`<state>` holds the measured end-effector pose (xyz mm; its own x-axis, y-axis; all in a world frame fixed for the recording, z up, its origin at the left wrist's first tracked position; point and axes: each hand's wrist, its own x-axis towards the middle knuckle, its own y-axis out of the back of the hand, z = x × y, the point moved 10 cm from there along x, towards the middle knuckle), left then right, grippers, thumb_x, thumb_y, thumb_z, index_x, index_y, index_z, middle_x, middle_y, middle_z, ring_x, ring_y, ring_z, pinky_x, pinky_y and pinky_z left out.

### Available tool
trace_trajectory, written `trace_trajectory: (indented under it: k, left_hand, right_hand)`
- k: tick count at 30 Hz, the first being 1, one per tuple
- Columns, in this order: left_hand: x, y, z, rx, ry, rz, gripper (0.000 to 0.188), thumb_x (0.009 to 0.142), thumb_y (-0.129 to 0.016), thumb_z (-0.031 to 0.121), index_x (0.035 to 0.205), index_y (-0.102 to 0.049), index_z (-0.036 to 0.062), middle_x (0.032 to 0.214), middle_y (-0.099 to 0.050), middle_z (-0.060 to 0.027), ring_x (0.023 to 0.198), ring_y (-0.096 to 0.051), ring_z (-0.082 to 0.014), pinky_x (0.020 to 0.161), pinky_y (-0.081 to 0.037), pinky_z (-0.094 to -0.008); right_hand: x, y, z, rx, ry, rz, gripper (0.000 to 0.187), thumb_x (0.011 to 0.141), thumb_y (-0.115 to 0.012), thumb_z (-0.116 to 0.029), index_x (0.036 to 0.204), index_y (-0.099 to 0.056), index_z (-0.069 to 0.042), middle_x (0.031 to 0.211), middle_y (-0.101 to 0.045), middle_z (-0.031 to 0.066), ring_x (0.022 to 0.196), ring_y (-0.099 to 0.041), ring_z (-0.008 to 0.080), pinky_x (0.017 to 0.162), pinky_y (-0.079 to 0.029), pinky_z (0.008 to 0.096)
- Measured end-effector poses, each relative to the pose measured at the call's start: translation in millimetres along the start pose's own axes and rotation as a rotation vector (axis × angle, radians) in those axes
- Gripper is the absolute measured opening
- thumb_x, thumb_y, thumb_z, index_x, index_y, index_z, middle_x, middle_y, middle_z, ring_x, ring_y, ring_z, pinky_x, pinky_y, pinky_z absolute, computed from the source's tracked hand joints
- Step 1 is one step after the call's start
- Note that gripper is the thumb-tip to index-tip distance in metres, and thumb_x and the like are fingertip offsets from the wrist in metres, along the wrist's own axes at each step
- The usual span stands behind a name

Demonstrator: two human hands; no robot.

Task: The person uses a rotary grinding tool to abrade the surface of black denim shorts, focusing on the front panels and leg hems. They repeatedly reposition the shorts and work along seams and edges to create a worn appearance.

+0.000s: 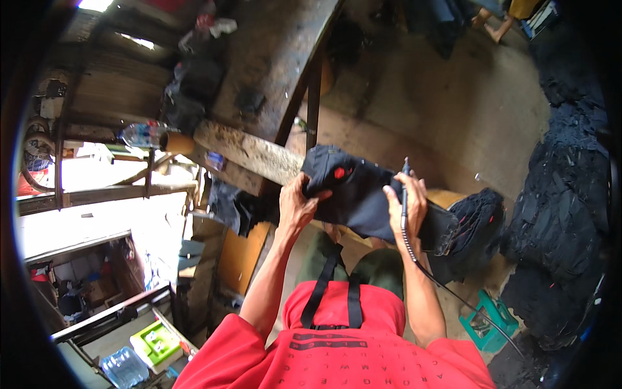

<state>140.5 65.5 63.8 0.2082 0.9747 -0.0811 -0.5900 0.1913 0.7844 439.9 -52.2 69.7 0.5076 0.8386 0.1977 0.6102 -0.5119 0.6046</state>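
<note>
A black cloth piece (366, 201) with a small red round spot (339, 173) is spread in front of me, over a plank. My left hand (299, 202) grips its left edge, the thumb lying on top of the cloth. At the right end, my right hand (409, 202) holds a slim pen-shaped tool (405, 194), like a soldering iron. Its thin tip points away from me and up off the cloth. From its lower end a black cord (447, 290) runs down to the right. The right fingers also touch the cloth's edge.
A stack of dark cloth pieces (478, 217) lies right of the work, with large dark heaps (551, 201) beyond. A green plastic stool (490, 321) stands at lower right. A wooden table (272, 58) and a pale beam (249, 150) lie ahead. Another person's feet (497, 31) show far right.
</note>
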Motion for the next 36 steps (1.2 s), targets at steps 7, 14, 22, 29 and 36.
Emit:
trace_trajectory:
  k: [7, 14, 22, 29, 36]
  left_hand:
    - [27.3, 13.4, -36.2, -1.186, 0.491, -0.662, 0.035, 0.105, -0.076, 0.030, 0.126, -0.074, 0.0014, 0.111, -0.080, -0.0055, 0.104, -0.077, -0.0228, 0.098, -0.062, -0.0412]
    - [-6.8, -38.1, -23.9, -1.350, 0.658, -1.114, 0.042, 0.108, -0.062, 0.038, 0.133, -0.072, 0.0061, 0.123, -0.078, -0.0121, 0.112, -0.075, -0.0278, 0.101, -0.058, -0.0480]
    - [66.8, -40.6, 35.7, -0.458, -0.199, -0.966, 0.039, 0.102, -0.065, 0.034, 0.132, -0.074, 0.0106, 0.113, -0.078, -0.0138, 0.102, -0.076, -0.0284, 0.092, -0.059, -0.0455]
    - [45.9, -38.8, 70.8, -0.290, -0.659, -0.797, 0.038, 0.097, -0.067, 0.030, 0.132, -0.075, 0.0146, 0.105, -0.078, -0.0153, 0.093, -0.077, -0.0290, 0.084, -0.060, -0.0433]
    - [135.3, -2.2, 80.6, -0.112, -0.895, -0.829, 0.042, 0.089, -0.075, 0.029, 0.129, -0.078, 0.0151, 0.100, -0.079, -0.0175, 0.084, -0.078, -0.0294, 0.075, -0.061, -0.0427]
  right_hand:
    - [18.3, -54.1, -48.4, -0.020, 0.066, 0.072, 0.029, 0.086, -0.088, -0.024, 0.106, -0.073, -0.008, 0.102, -0.075, 0.0125, 0.101, -0.070, 0.0392, 0.096, -0.052, 0.0509]
    - [11.9, -60.9, -54.3, -0.093, -0.017, 0.184, 0.028, 0.084, -0.091, -0.028, 0.100, -0.074, -0.012, 0.094, -0.073, 0.0111, 0.092, -0.070, 0.0377, 0.086, -0.052, 0.0495]
    - [8.2, -56.7, -53.0, -0.157, -0.045, 0.283, 0.030, 0.082, -0.093, -0.029, 0.097, -0.074, -0.011, 0.090, -0.072, 0.0084, 0.089, -0.071, 0.0353, 0.081, -0.054, 0.0483]
    - [13.0, -58.1, -60.5, -0.143, 0.006, 0.223, 0.043, 0.081, -0.094, -0.044, 0.101, -0.074, -0.011, 0.095, -0.077, 0.0063, 0.091, -0.074, 0.0316, 0.086, -0.052, 0.0456]
    - [43.0, -91.7, -73.7, -0.123, -0.111, 0.189, 0.040, 0.073, -0.100, -0.028, 0.099, -0.072, -0.014, 0.095, -0.079, 0.0098, 0.088, -0.074, 0.0359, 0.085, -0.053, 0.0476]
